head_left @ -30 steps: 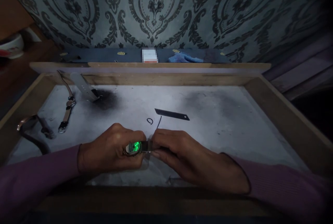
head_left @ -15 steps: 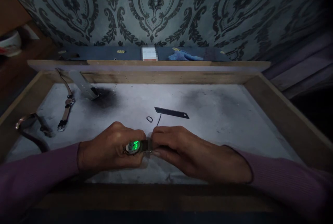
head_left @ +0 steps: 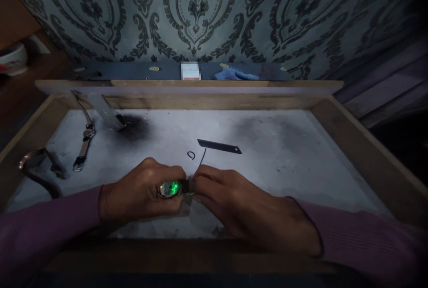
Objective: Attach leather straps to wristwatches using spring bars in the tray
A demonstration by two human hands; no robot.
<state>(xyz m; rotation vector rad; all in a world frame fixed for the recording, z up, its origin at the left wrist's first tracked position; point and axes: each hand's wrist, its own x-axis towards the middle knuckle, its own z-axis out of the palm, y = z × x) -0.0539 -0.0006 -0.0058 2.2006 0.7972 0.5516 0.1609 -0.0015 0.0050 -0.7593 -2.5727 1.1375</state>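
Observation:
My left hand (head_left: 143, 192) is closed around a wristwatch (head_left: 170, 188) whose face shows green light. From the watch a dark strap piece runs right to my right hand (head_left: 230, 199), whose fingers pinch its end. The fingertips hide the strap's far end. A thin dark stick-like piece (head_left: 202, 157) rises just behind the right fingers; its lower end is hidden. Beyond the hands, a dark flat blade (head_left: 219, 146) with a hole at its right end and a small dark loop (head_left: 191, 155) lie on the white surface.
A wooden-rimmed tray (head_left: 217, 102) surrounds the work surface. On its left lie a small watch (head_left: 88, 133), a pale strap (head_left: 106, 110) leaning on the back rim and a curved dark band (head_left: 38, 176). Behind the rim are a blue cloth (head_left: 234, 73) and a small box (head_left: 190, 71).
My right hand's wrist has dropped slightly, its fingers still on the strap. The left hand keeps its hold on the watch. The whole view has shifted a little.

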